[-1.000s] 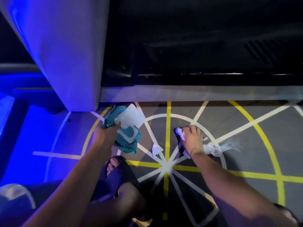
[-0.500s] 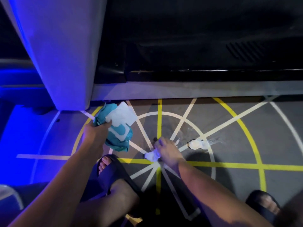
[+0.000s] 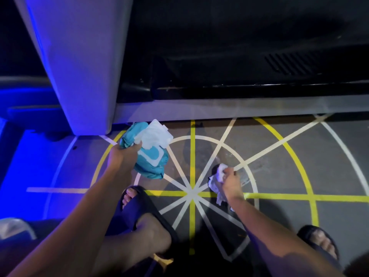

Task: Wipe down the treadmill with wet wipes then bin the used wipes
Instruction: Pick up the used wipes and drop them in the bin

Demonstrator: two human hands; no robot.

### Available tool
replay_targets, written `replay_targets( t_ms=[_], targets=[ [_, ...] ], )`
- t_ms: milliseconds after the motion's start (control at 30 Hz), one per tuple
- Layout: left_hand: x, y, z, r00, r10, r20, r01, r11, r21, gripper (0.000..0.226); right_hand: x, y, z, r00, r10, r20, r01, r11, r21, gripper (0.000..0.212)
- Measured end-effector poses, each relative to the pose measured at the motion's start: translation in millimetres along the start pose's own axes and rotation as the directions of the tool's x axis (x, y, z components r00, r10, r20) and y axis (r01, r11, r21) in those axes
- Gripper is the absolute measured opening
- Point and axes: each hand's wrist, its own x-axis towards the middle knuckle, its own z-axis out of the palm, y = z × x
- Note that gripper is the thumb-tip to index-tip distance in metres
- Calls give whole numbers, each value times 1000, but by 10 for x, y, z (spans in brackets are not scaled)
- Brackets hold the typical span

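Both hands are full. The left hand [image 3: 121, 156] grips the teal wipes pack [image 3: 151, 159], flap open, up and left of the hub [image 3: 192, 191] of the taped floor lines and just below the treadmill [image 3: 239, 56]. The right hand [image 3: 232, 183] is curled round a wad of used wipes [image 3: 216, 179] just right of that hub.

A loose tail hangs from the fist, so a piece could drop on the way to the bin, which I can't see. The wet smear [image 3: 246, 176] right of the hub looks slippery for a sandal [image 3: 147, 212].

Half a second ago that hand pressed one wipe at the hub while another lay to its right. That one is now off the floor.
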Motion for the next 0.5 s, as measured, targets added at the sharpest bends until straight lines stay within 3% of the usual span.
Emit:
replay_targets(
  t_ms=[67, 133, 233, 367, 500],
  targets=[
    [-37, 2, -24, 1000, 11, -10, -11, 1000, -20, 19, -22, -39, -23, 989, -132, 66, 139, 985, -106, 42],
    [-61, 9, -40, 1000, 16, -8, -16, 1000, -15, 20, -38, -106, -133, 976, -195, 97, 216, 921, -323, 50],
    [-86, 25, -54, 1000, 11, 2, -11, 1000, -11, 30, -90, -10, -294, 975, -129, 183, 214, 776, -593, 75],
    [-116, -23, -53, 1000, -12, 29, 12, 1000, 1, 33, -204, 418, -347, 916, -272, 294, 400, 671, -624, 124],
    [-103, -118, -53, 999, -12, 41, 11, 1000, 12, 33, -184, 718, -305, 827, -445, 345, 556, 553, -620, 147]
  ],
)
